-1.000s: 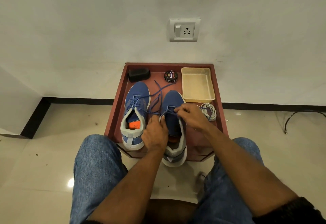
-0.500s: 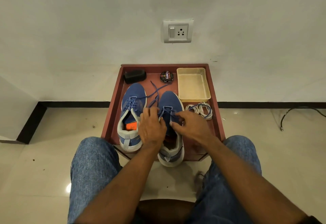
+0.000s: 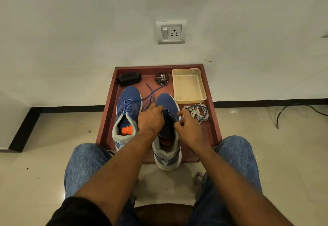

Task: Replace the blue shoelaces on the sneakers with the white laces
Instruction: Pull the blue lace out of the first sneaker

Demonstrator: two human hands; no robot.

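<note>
Two blue sneakers stand side by side in a red-brown wooden tray [image 3: 106, 124]. The left sneaker [image 3: 126, 112] still carries its blue lace. On the right sneaker [image 3: 167, 105], whose heel hangs over the tray's front edge, the blue lace [image 3: 150, 94] is loose and trails toward the back. My left hand [image 3: 150, 119] grips that lace at the upper eyelets. My right hand [image 3: 189, 128] pinches a strand of the same lace over the tongue. A coil of white laces [image 3: 199, 112] lies just right of the shoe.
At the tray's back stand a black brush [image 3: 129, 79], a round polish tin [image 3: 161, 78] and a cream plastic tub [image 3: 189, 85]. A wall with a socket [image 3: 171, 32] rises behind. My jeans-clad knees flank the tray. A black cable [image 3: 291, 112] lies on the floor at right.
My right hand has drawn back from the toe end toward the tongue, pulling the lace. My left hand has moved forward to the upper eyelets. The view has shifted slightly.
</note>
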